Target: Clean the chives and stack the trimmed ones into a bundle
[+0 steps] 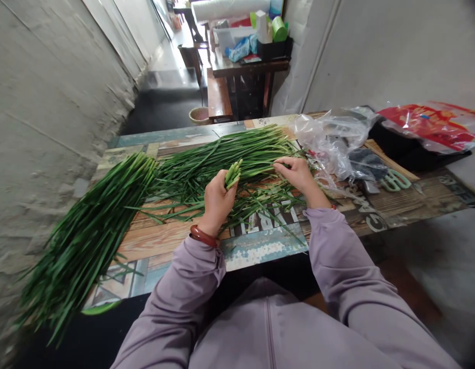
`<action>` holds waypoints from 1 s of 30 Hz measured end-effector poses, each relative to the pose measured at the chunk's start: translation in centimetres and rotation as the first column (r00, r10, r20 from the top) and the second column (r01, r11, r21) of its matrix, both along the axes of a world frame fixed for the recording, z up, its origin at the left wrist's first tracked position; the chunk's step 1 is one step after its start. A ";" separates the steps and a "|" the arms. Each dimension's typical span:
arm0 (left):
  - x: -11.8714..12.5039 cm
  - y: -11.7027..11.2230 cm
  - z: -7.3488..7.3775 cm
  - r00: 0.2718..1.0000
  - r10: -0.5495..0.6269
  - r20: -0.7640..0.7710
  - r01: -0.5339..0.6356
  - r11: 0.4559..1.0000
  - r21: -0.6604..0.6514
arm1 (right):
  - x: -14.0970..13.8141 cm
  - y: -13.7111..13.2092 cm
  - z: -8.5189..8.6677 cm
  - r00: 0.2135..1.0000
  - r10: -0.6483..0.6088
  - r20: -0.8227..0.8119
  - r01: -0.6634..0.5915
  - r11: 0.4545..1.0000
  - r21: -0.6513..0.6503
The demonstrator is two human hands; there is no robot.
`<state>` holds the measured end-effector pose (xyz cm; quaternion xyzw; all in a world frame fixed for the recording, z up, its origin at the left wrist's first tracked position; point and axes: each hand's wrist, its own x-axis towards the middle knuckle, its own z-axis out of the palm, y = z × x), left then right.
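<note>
My left hand [218,200] is wrapped round a small bunch of garlic chives [233,173], whose pale cut ends stick up out of the fist. To its right, my right hand [296,174] pinches at the stem ends of a spread pile of chives [229,148] on the table; what lies between its fingertips is too small to make out. Short trimmings [273,197] are scattered below and between the hands. A larger, neatly lined-up heap of chives [95,230] lies at the left, its leaves hanging over the table's edge.
Crumpled clear plastic bags [333,138] and green-handled scissors [395,180] lie on the patterned table [406,205] at the right, near a red plastic bag [433,125]. Behind stand a bench [219,95], a basket [200,116] and a cluttered second table [245,66]. A rough wall runs along the left.
</note>
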<state>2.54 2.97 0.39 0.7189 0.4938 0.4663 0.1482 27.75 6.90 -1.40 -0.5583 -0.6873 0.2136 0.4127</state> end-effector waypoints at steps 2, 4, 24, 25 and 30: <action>0.0 0.0 -0.1 1.000 0.001 -0.017 0.000 1.000 0.012 | -0.1 -0.3 0.4 0.991 0.041 -0.129 -0.051 0.996 -0.076; 0.0 0.1 -0.1 1.000 -0.002 -0.031 0.003 1.000 0.026 | -0.1 -0.5 0.9 0.979 0.074 -0.190 -0.097 0.988 -0.116; 1.1 -0.3 -0.6 0.913 -0.243 -0.326 0.242 0.969 -0.046 | -3.4 -2.9 2.5 0.925 0.379 0.032 -0.380 0.923 0.058; 1.1 -0.2 -0.7 0.911 -0.234 -0.338 0.219 0.972 -0.083 | -3.5 -3.0 2.6 0.929 0.370 0.006 -0.370 0.928 0.038; 1.1 0.0 -0.6 0.975 -0.145 -0.167 0.122 0.983 -0.138 | -3.6 -3.3 2.9 0.943 0.316 -0.101 -0.319 0.948 -0.008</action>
